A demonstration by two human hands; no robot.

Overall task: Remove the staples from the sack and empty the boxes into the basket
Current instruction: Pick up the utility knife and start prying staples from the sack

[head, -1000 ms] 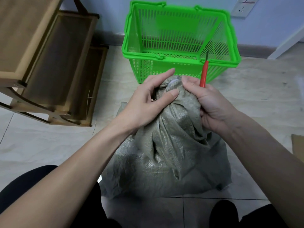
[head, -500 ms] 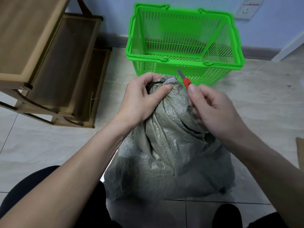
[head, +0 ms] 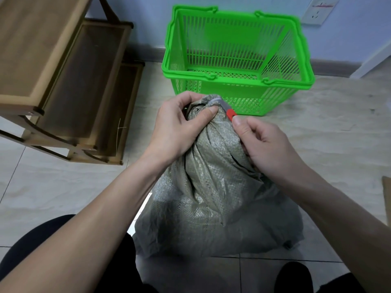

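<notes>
Left hand grips the woven sack at its neck; right hand pinches a red utility knife; a slip could nick the left thumb.

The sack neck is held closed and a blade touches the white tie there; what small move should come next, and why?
Probably a short cut with the red cutter through the white tie, away from the left hand. That hand grips the bunched neck of the sack, the right hand pinches the cutter, and the green basket holds nothing visible.
</notes>
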